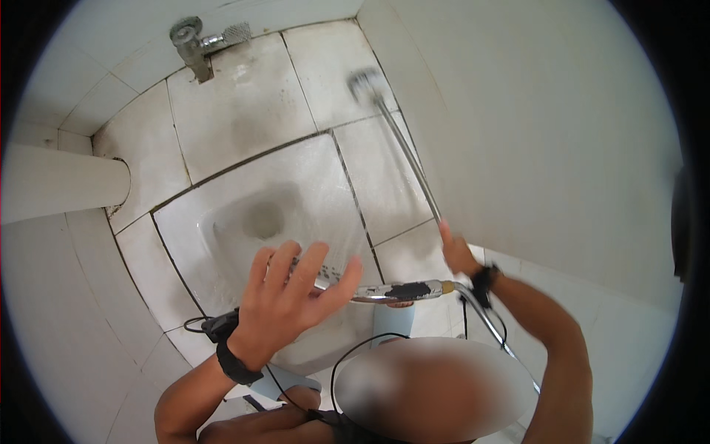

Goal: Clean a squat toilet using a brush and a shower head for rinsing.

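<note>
My left hand (288, 292) is over the near side of the squat toilet (177, 211), its fingers curled around the head of a hand shower (403, 291). The shower's handle points right, its grip worn with a dark patch, and a metal hose (492, 325) runs from its end. Faint streaks, seemingly water spray, show over the toilet. At the right my right hand (458, 253) is closed on the near end of a long-handled brush (407, 152). The brush's head, blurred, touches or hovers just above the floor tiles by the right wall; I cannot tell which.
A metal valve (194, 48) stands out at the back left. A thick white pipe (66, 185) meets the stained tiles at the left. A pale wall (532, 133) bounds the right side. Dark wrist straps with thin cables (370, 338) hang around my arms.
</note>
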Demonstrator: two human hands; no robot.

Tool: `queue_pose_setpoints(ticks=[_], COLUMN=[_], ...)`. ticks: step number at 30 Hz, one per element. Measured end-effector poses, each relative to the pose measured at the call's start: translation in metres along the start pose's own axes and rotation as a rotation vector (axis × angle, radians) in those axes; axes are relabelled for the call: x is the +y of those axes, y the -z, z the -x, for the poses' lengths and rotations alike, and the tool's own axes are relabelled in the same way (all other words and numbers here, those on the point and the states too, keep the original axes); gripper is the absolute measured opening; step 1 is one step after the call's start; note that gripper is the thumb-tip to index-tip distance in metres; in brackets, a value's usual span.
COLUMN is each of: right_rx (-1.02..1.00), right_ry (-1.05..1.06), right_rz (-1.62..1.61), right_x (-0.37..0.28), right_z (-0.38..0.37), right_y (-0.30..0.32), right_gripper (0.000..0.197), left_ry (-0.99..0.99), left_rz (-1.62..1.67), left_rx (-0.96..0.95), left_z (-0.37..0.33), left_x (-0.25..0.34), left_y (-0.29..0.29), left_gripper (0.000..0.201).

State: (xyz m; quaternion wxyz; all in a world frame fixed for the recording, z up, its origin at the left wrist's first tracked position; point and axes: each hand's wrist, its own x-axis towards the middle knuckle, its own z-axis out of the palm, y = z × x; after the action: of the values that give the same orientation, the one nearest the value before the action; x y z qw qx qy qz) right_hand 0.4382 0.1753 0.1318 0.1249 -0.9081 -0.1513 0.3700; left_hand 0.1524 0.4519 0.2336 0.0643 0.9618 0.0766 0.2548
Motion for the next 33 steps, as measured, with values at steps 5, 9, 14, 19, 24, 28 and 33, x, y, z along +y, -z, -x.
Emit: queue_pose_setpoints(ticks=[5,9,14,19,24,28,33], right_rx=[-0.044,0.147,-0.091,0.030,-0.078,0.227,-0.056], right_ry=[-0.169,0.305,-0.150,-0.117,-0.116,0.424,-0.078], right_rz=[0.199,0.081,0.088,0.130,0.233,0.120,0.144], right_x=[-0.122,0.042,-0.030,-0.094,0.071,0.022,-0.080], right_z=[-0.070,0.007,-0.029,-0.060,0.047,-0.022,-0.089], right_y=[-0.013,-0.023,0.022,-0.021,-0.007,-0.010,-0.012], right_gripper=[0.095,0.083,0.095,0.094,0.088,0.090,0.088], left_ry=[-0.038,0.014,0.033,0.010,0.057,0.027,0.007], left_rz=[0.020,-0.014,0.036,0.030,-0.012,0.021,-0.011], left_rx=[-0.020,-0.007,0.033,-0.022,0.004,0.050,0.053], left_z=[0.002,0.004,0.001,0.007,0.004,-0.001,0.002], left_x=[-0.002,-0.010,-0.002,-0.005,-0.002,-0.001,-0.003], left_y=[-0.003,0.002,0.002,0.002,0.002,0.000,0.001], left_gripper=[0.052,0.051,0.052,0.053,0.055,0.055,0.054])
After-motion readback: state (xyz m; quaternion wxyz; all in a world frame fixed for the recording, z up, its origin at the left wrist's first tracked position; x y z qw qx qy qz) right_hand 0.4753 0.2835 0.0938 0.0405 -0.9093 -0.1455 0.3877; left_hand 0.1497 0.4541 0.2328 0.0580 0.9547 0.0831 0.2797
